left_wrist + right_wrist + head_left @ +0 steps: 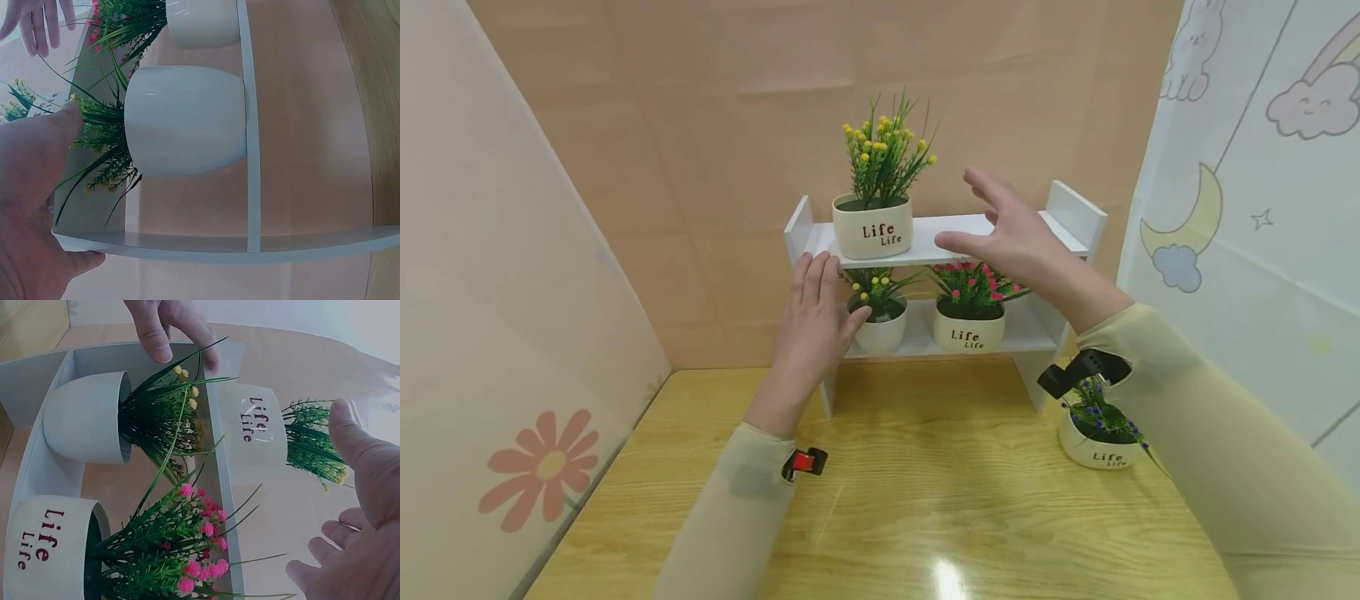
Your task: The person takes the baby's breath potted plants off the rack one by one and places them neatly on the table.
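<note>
A white two-tier shelf (947, 227) stands on the table. On its top board sits a yellow-flowered potted plant (872, 229) marked "Life", towards the left. My left hand (814, 321) touches the shelf's left front edge with fairly straight fingers, below that pot. To the right of the pot, my right hand (1011, 233) hovers with thumb and fingers spread, holding nothing; the right wrist view shows its palm (369, 550) apart from the pot. The lower board bears a smaller yellow-flowered plant (880, 333) in a plain white pot and a pink-flowered plant (970, 329).
A blue-flowered potted plant (1099, 442) stands on the wooden table (925, 483) at the right, partly behind my right sleeve. Pale curtain-like walls with a flower print (542, 467) and a moon print (1187, 225) close in the sides.
</note>
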### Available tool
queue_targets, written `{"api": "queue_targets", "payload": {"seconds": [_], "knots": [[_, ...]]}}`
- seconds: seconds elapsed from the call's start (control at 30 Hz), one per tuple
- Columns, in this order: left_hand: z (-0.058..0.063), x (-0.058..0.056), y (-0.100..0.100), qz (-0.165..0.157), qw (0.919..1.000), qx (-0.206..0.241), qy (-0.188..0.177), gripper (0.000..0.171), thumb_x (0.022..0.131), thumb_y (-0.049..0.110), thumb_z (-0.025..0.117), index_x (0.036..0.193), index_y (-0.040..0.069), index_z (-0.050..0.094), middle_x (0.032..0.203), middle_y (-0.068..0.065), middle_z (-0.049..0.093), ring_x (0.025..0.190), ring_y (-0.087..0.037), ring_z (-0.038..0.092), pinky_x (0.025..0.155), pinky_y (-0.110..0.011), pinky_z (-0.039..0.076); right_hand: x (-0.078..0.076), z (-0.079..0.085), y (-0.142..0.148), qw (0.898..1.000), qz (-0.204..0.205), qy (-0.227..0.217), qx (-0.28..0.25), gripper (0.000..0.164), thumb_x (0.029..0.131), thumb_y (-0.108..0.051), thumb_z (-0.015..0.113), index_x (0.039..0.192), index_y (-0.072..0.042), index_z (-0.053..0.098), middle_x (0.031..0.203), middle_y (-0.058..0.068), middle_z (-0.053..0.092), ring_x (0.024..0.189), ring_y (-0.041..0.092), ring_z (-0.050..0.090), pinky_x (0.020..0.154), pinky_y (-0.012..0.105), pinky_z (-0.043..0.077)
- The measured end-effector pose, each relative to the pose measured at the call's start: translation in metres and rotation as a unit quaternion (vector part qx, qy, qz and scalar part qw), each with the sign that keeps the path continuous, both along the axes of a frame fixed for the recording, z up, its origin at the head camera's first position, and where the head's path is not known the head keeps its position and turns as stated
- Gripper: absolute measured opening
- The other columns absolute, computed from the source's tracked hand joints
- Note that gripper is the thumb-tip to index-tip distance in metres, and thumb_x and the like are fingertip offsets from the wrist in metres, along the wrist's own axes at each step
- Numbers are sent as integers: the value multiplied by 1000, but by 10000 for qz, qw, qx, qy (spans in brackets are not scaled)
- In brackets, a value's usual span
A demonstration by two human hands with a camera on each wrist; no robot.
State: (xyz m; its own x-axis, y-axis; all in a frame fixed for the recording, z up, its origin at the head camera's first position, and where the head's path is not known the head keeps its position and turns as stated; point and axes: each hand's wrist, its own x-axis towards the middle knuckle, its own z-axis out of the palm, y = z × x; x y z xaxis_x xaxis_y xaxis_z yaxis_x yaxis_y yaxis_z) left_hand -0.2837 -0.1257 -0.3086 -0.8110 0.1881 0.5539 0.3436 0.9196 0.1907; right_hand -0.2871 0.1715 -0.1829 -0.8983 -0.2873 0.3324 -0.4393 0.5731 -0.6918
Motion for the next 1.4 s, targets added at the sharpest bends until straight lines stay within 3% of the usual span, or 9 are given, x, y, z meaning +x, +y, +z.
{"api": "queue_targets", "payload": {"seconds": [0.3,0.63,0.9,1.27,1.4], "knots": [[0,-2,-1,-42,10000,3,-52,94,109,51,67,173,5,17,179,-16,18,170,-31,0,135,-53,21,-13,4,-21,9999,-104,-81,53,112,97,-53,84,179,-27,13,183,-2,18,163,44,28,129,60,31],[-1,-1,-1,-29,10000,24,-27,94,109,52,67,174,5,17,179,-15,19,170,-32,1,135,-52,20,-24,3,-42,9999,-100,-72,23,111,98,-48,85,179,-22,14,182,-2,22,167,23,22,133,53,25],[0,1,-1,-6,10000,-49,8,93,110,53,66,173,5,17,179,-15,19,170,-32,2,133,-55,25,-29,6,-58,9995,-198,-235,65,113,97,-51,86,179,-18,15,183,0,22,167,25,25,133,50,25],[-3,-3,-3,-114,9996,-149,206,93,109,50,68,172,2,20,177,-18,22,169,-36,6,135,-48,19,-42,2,-73,9989,-346,-261,188,117,96,-53,85,178,-9,14,181,10,25,165,30,29,132,50,30],[-3,-5,-3,-138,9995,-136,253,92,109,49,69,171,2,20,176,-18,23,169,-36,7,135,-48,19,-46,1,-78,9988,-381,-305,60,112,96,-50,86,176,-7,21,179,14,30,164,34,32,131,51,32]]}}
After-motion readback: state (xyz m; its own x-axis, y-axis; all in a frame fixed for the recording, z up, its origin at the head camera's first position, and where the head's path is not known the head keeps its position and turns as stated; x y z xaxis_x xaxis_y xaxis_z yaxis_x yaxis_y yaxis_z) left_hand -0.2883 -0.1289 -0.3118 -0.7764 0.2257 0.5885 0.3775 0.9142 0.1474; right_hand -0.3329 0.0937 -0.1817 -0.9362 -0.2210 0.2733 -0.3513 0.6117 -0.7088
